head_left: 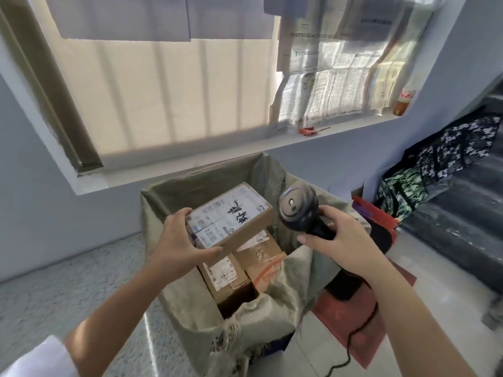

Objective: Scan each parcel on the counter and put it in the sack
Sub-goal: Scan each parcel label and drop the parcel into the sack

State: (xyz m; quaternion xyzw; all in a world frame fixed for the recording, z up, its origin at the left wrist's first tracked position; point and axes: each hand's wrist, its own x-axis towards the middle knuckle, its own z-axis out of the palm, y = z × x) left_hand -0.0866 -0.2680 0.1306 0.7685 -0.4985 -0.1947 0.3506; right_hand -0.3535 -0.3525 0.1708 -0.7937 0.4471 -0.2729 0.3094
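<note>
Parcel is hovering above the open sack, the left hand clamping its near end between fingers and thumb. The right hand is gripping the barcode scanner. Held by one end, it could slip in unscanned.

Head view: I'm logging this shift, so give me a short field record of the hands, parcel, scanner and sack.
sack: open, two boxes visible inside
left hand: grips labelled parcel over the sack
right hand: grips scanner by its handle, head beside the parcel
cable: runs down from the scanner toward the floor
</note>
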